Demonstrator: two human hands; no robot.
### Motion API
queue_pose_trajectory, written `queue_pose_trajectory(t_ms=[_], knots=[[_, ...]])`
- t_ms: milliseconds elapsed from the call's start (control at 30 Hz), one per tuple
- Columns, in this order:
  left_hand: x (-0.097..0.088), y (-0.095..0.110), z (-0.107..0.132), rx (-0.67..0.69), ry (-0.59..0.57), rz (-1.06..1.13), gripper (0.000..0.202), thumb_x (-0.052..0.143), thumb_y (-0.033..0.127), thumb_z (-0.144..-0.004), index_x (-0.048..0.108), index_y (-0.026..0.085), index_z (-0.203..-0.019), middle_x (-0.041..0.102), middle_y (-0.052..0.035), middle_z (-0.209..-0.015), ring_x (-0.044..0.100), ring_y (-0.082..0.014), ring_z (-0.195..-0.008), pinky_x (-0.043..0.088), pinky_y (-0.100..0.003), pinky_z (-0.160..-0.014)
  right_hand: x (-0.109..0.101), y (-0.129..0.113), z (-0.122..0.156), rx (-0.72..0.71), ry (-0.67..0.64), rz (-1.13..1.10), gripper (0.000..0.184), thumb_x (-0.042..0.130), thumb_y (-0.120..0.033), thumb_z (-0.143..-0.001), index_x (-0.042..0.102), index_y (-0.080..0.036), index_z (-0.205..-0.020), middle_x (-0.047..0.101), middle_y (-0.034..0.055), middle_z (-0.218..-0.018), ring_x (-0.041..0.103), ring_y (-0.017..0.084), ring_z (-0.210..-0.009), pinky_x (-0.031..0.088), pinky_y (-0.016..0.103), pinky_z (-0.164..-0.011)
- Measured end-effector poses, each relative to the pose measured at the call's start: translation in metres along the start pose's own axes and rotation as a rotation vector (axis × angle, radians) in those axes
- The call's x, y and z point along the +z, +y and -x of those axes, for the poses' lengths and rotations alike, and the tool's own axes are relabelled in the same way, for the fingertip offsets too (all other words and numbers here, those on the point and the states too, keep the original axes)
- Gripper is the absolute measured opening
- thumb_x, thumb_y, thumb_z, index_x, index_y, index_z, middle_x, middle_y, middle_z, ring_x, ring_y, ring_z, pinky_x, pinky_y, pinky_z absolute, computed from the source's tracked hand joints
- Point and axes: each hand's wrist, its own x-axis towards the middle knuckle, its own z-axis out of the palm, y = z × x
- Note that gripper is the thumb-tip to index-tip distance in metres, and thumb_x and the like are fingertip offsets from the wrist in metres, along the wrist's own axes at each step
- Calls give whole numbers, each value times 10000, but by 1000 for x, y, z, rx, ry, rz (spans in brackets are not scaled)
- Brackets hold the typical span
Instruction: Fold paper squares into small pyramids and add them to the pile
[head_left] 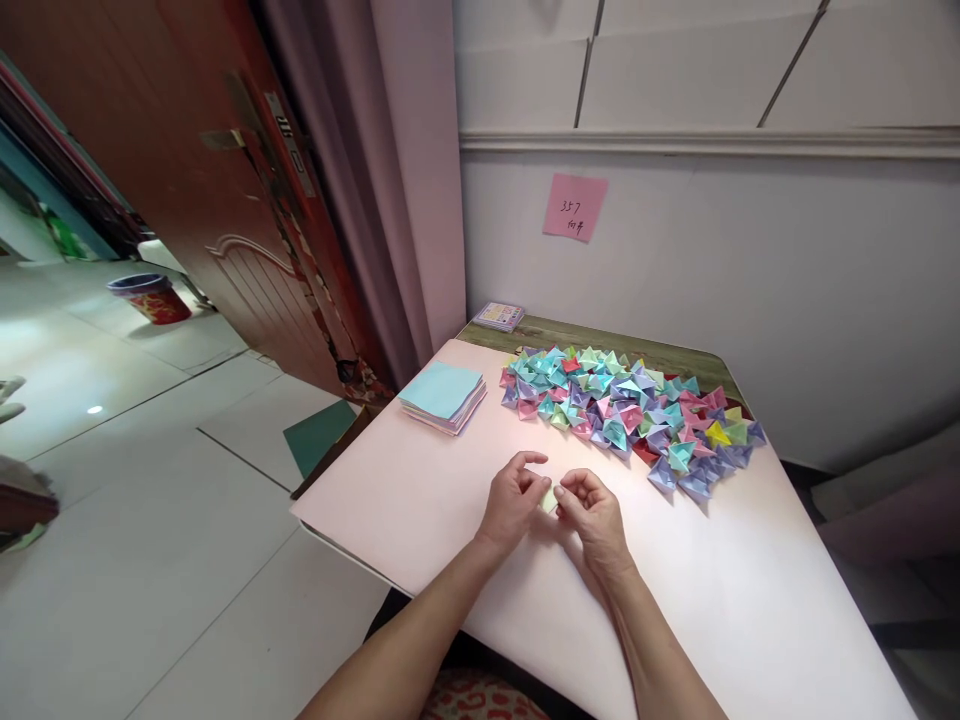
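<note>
Between my two hands is a small piece of folded pale yellow-green paper [549,499], held just above the pink tabletop [420,490]. My left hand [514,500] pinches its left side with thumb and finger. On the other side, my right hand [595,515] grips it the same way, covering part of the paper. Beyond my hands lies a wide spread of folded paper boats [615,400] in blue, purple, pink, green, yellow and red. A stack of square paper sheets [444,392], light blue on top, sits to the left.
A small pack of printed paper [499,316] lies at the table's far left corner. On the wall hangs a pink note [575,207]. A brown door [165,150] and a purple curtain [375,180] stand left, with a red bin [154,298] on the floor.
</note>
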Motion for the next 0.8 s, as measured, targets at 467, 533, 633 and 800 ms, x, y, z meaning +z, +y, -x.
queue_pose_trajectory(t_ms=[467,533,633,800], knots=[[-8,9,4,-33,-182,147,238,798,255,-667,736,140,-865,708,-71,-812,637,-167,-746,482,-266,-732,-9,-7,-1,-58,-4,31,279,715,-431,-768,707,-201,-926,660,19,-722,585,151,-622,494,286,-614],[-9,10,3,-43,-168,140,233,791,267,-679,739,139,-867,716,-74,-788,645,-173,-733,491,-278,-728,-10,-9,0,-104,-62,50,261,738,-400,-754,699,-215,-933,675,22,-762,607,169,-673,505,304,-661],[-9,12,4,-45,-154,105,221,789,279,-684,746,136,-847,719,-76,-757,640,-171,-703,490,-276,-706,-10,-10,1,-135,-106,43,236,775,-343,-728,688,-229,-915,679,13,-789,623,175,-716,504,304,-686],[-11,14,7,3,-170,51,162,762,281,-722,749,136,-793,710,-68,-731,628,-159,-684,476,-253,-670,-9,-4,1,-139,-148,33,174,759,-311,-757,686,-228,-892,674,2,-780,623,160,-731,493,284,-692]])
